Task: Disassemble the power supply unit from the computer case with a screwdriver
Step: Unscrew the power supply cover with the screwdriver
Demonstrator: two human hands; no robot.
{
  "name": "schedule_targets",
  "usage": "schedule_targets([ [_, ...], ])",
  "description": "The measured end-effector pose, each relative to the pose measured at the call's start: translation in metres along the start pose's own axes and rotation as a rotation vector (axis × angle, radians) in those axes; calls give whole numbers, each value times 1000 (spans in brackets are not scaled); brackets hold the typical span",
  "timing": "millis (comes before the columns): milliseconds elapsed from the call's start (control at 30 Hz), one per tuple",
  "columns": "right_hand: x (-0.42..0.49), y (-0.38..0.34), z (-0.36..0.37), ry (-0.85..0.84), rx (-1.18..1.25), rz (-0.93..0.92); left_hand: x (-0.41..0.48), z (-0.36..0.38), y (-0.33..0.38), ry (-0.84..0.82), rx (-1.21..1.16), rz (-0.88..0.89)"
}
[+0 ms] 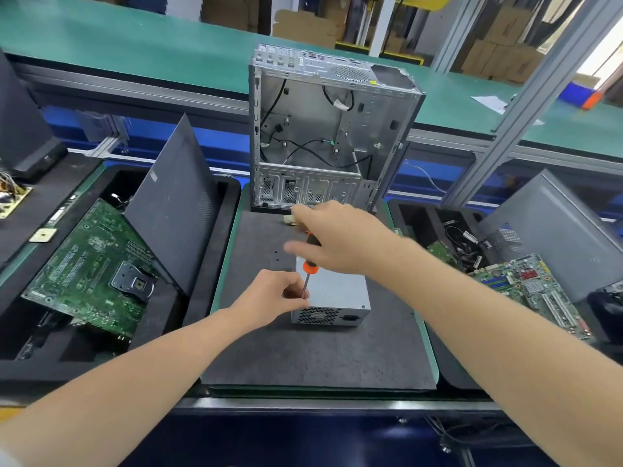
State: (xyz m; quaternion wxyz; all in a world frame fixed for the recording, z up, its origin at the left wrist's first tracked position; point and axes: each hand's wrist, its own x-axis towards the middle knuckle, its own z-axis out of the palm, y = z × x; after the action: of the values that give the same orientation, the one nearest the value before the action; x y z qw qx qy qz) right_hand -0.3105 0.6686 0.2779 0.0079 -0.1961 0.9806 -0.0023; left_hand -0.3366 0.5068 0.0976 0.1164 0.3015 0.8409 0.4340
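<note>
The grey power supply unit (337, 294) lies on the dark mat (303, 358), its fan grille facing me. The open metal computer case (323, 129) stands upright behind it with loose black cables inside. My right hand (333, 237) grips the black and orange handle of the screwdriver (310, 264), which stands tilted over the unit's top left corner. My left hand (273, 294) pinches the screwdriver's shaft near the tip at the unit's left edge.
A left tray (188, 338) holds a green motherboard (91, 267) and a leaning dark side panel (175, 210). A right tray holds another motherboard (532, 291), cables and a grey case panel (556, 230). Small black screws (276, 256) lie on the mat.
</note>
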Motion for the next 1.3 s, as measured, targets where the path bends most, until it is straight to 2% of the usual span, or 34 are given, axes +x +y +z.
schedule_targets([
  [67, -2, -13, 8, 126, -218, 220, 0, 1, -1, 6, -8, -10],
  [133, -2, -20, 11, 124, -219, 280, 0, 1, -2, 5, -14, -16],
  [333, -1, -14, 0, -56, -7, 65, -3, -8, -3, -52, -19, 22],
  [467, -2, -2, -8, -103, 165, -88, -5, -11, -2, -35, -9, 37],
  [600, 2, -4, -9, -149, 194, -174, -7, -9, 0, -15, -31, 57],
  [700, 2, -8, -8, -125, 174, -166, -6, -12, 3, -30, -46, 21],
  [833, -1, -18, -3, 36, -206, 114, -2, -13, 4, -82, 41, 21],
  [933, -1, -24, 1, 66, -211, 236, -1, -14, 3, -84, 59, 36],
  [1133, -3, -13, -3, -42, 72, 89, -3, -16, 0, -87, -2, 30],
  [1300, -5, -4, -8, -132, 173, -21, -3, -13, 1, -81, -25, 21],
])
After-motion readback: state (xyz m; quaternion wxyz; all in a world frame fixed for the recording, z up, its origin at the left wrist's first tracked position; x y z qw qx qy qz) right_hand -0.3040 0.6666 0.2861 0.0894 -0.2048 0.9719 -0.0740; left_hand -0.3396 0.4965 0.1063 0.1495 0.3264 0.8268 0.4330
